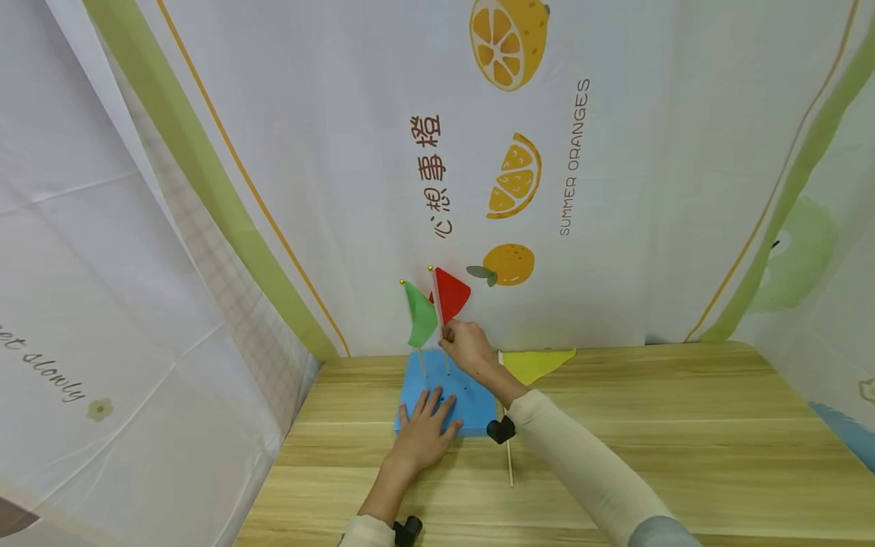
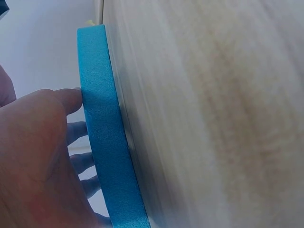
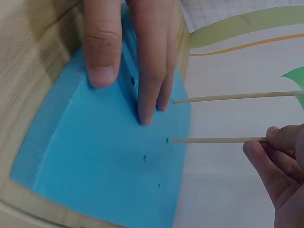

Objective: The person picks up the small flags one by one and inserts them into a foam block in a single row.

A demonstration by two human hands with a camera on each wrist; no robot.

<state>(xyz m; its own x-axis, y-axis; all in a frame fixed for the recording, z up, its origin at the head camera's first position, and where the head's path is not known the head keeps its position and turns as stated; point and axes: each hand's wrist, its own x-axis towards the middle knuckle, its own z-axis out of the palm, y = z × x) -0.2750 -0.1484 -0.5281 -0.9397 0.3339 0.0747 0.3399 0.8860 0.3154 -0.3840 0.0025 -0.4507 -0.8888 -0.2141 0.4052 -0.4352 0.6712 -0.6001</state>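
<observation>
My right hand (image 1: 470, 348) pinches the wooden stick of a red flag (image 1: 453, 296) between thumb and fingers, just under the cloth. In the right wrist view the lower tip of that stick (image 3: 209, 140) is right at a small hole in a blue foam block (image 3: 104, 156). With fingers spread, my left hand (image 1: 422, 434) rests on the block's near part; the left wrist view shows the block's thick side (image 2: 102, 114) beside the thumb. A green flag (image 1: 421, 315) stands in the block, left of the red one, its stick upright.
A yellow flag (image 1: 536, 366) on a stick lies on the wooden table (image 1: 656, 441), just right of the block and partly behind my right forearm. More small holes show in the block's top. A white curtain (image 1: 342, 190) with printed oranges hangs behind the table.
</observation>
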